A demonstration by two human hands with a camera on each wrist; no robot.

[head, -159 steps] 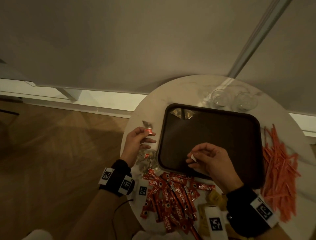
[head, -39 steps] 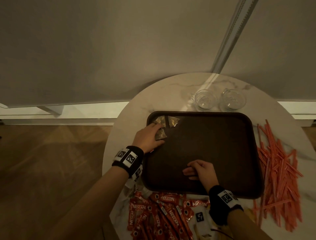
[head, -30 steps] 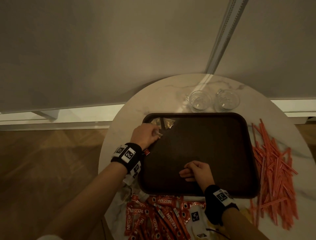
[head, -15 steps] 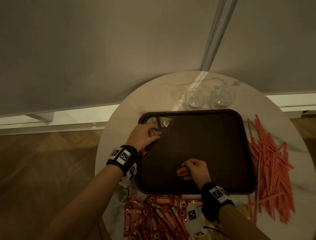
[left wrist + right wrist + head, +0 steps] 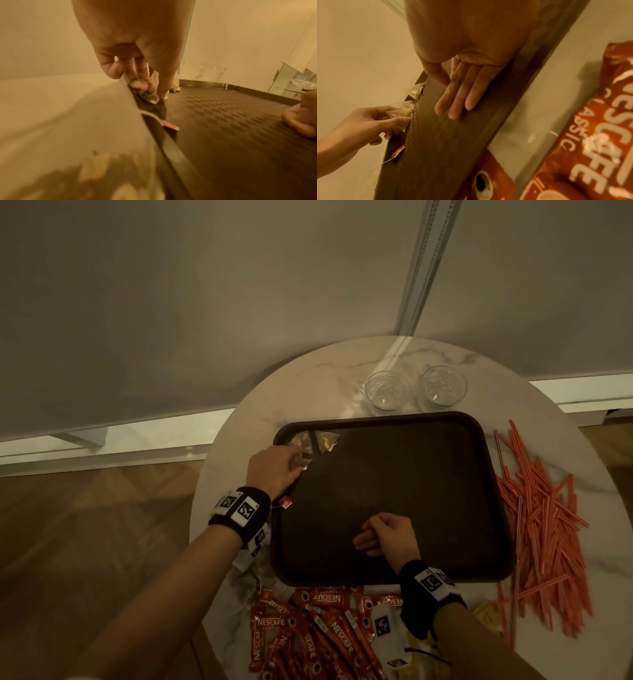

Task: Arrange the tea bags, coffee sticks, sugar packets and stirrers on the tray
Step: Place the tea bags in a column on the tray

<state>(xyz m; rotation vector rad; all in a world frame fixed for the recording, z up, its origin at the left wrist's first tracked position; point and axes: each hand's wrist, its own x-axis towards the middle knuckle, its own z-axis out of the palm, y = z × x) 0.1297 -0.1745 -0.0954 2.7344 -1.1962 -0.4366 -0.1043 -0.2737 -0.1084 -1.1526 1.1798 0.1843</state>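
Observation:
A dark brown tray (image 5: pixel 394 474) lies in the middle of the round table. Two tea bags (image 5: pixel 325 440) lie in its far left corner. Just in front of them my left hand (image 5: pixel 298 467) pinches a third tea bag (image 5: pixel 148 96) down against the tray floor by the left rim. Its string trails back to a red tag (image 5: pixel 285 503) at the rim. My right hand (image 5: pixel 359 542) rests on the tray near the front edge, fingers (image 5: pixel 455 108) straight and flat, holding nothing.
Red coffee sticks (image 5: pixel 308 628) are heaped on the table in front of the tray, with yellow sugar packets (image 5: pixel 486 611) beside them. Orange stirrers (image 5: pixel 548 525) lie to the right. Two glass cups (image 5: pixel 387 390) stand behind. More tea bags (image 5: pixel 250 573) lie at the front left.
Five seconds ago my left hand held a tea bag over the table; it has since brought it to the tray's far left corner. Over the last second both hands barely moved.

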